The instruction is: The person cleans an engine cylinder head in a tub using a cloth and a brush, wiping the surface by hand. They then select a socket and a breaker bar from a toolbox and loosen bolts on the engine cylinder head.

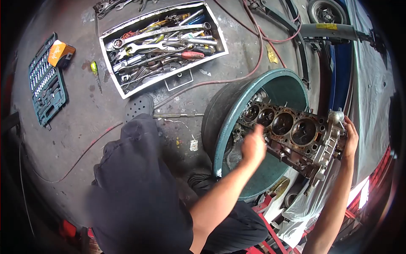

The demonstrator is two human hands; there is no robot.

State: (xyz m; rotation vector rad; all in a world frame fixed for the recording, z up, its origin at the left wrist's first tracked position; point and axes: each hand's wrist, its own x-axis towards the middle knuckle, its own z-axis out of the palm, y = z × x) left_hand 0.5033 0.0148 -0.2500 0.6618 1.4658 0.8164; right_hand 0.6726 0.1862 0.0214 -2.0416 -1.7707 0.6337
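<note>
An engine block with four round cylinder bores rests tilted across the rim of a large green tub, its left end inside. My right hand grips the block's right end, beside a ribbed metal housing. Over the block's lower left edge is my left hand, blurred, with one finger or the thumb pointing up toward the bores. Its other fingers are hidden, and whether it holds or touches anything cannot be made out.
A white-edged tray full of wrenches and screwdrivers lies on the floor beyond the tub. Left of it are a screwdriver and a socket case with an orange box. A red hose runs across the floor. Plastic sheeting hangs right.
</note>
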